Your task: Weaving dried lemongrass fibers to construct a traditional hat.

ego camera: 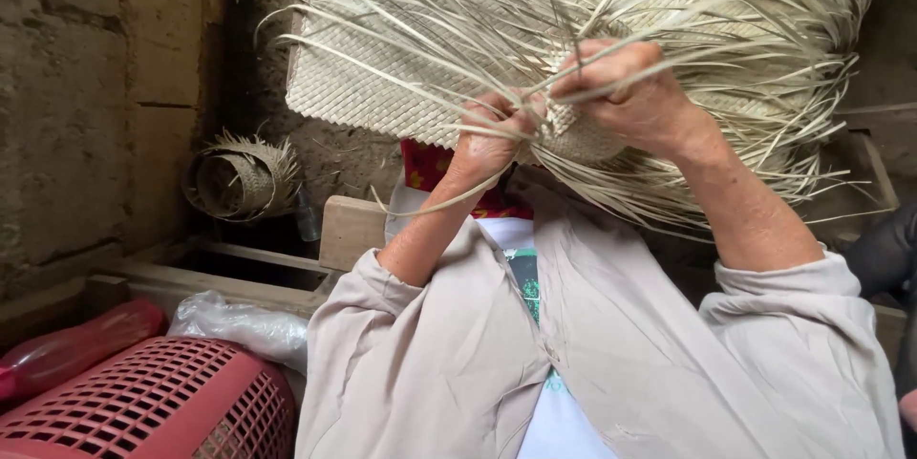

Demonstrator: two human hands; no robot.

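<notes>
Nearest of all lay the person's pale beige sleeves (430,363), open over a white top. To the left of them sat a red plastic basket (162,402) with a lattice wall, a crumpled clear plastic bag (244,325) just behind it and a red bottle (76,349) lying beside it. Further up, both forearms rose to the work. The left hand (492,134) was closed, its fingers pinched on thin pale strips at the edge of the weave. The right hand (626,86), just beside it and slightly higher, was likewise curled tight around a bunch of the same strips. Between and behind the hands hung the woven mat (382,86), a flat piece of pale plaited leaf held up before the person, its loose unwoven strands (764,39) fanning out to the right and above. Beyond, at the left, a small coil of woven strip (239,177) rested against the rough earthen wall (76,86), above wooden planks (349,230).
</notes>
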